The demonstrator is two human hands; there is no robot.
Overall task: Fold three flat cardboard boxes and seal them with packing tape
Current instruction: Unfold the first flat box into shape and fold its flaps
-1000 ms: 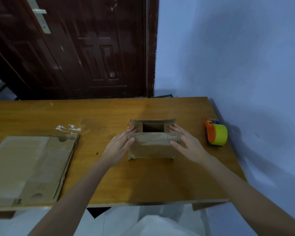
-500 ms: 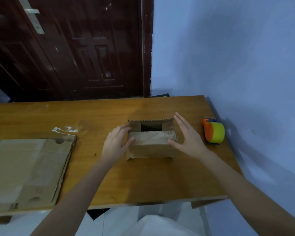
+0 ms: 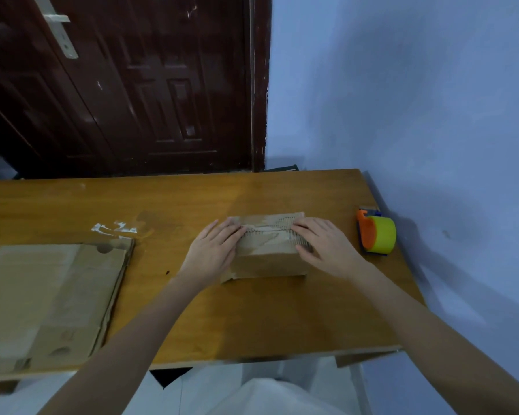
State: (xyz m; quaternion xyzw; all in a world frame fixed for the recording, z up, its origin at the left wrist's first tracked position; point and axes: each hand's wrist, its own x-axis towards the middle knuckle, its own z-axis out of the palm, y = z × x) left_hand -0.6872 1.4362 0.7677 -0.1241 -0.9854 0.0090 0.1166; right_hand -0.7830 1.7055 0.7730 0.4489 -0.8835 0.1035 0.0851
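Note:
A small brown cardboard box [image 3: 267, 263] stands in the middle of the wooden table [image 3: 252, 319]. Its two top flaps lie folded down and meet along a jagged seam. My left hand [image 3: 213, 253] lies flat on the left end of the top, fingers spread toward the seam. My right hand [image 3: 327, 245] presses flat on the right end, fingertips on the seam. A yellow roll of packing tape in an orange dispenser [image 3: 376, 233] stands to the right of the box, apart from my right hand. Flat cardboard sheets [image 3: 48, 301] are stacked at the table's left.
A blue wall runs close along the table's right edge, just behind the tape. A dark wooden door [image 3: 117, 85] stands behind the table. White tape scraps [image 3: 114, 228] stick to the tabletop left of the box. The near table edge is just below my forearms.
The box top was open with only the near flap down. Both flaps are now folded shut, and both my hands have moved from the box's sides onto its top.

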